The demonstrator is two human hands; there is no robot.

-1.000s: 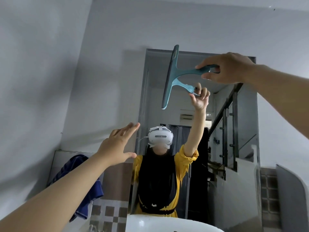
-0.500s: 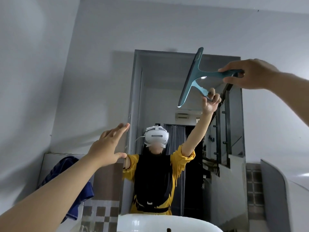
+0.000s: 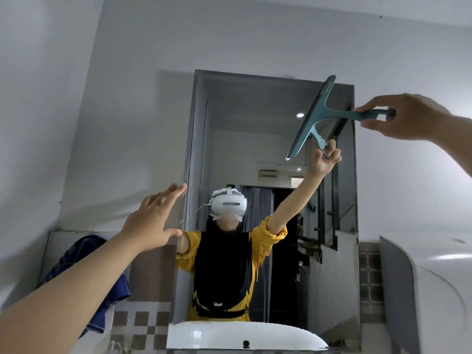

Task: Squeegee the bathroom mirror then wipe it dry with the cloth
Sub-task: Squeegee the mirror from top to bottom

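The right hand (image 3: 406, 116) holds the teal squeegee (image 3: 313, 118) by the far end of its handle, fingers (image 3: 375, 103) closed around the grip from above and thumb underneath. Holding it that far back seems meant to give reach: the blade sits up near the top right corner of the bathroom mirror (image 3: 255, 149), well beyond the fingertips, tilted so its upper end points at the frame's top edge and its lower end hangs toward the middle of the glass. Whether the rubber edge is actually touching the glass cannot be told from here; the close reflection of the blade suggests it is at or very near the surface.

The left hand (image 3: 153, 221) is empty, fingers spread and nearly straight, held beside the mirror's left edge with the thumb pointing toward the glass. It looks like a bracing or balancing posture, not a grasp.

The squeegee is moulded plastic, a T-shape with a flat, narrow head and a slim handle forking into it. The mirror is a tall rectangle in a thin grey frame, smooth and glossy. The blue cloth (image 3: 86, 277), soft and crumpled, hangs draped below and left of the left hand's fingers, well apart from both hands and apparently waiting for the drying step. A white glossy basin (image 3: 229, 335) curves beneath the mirror.
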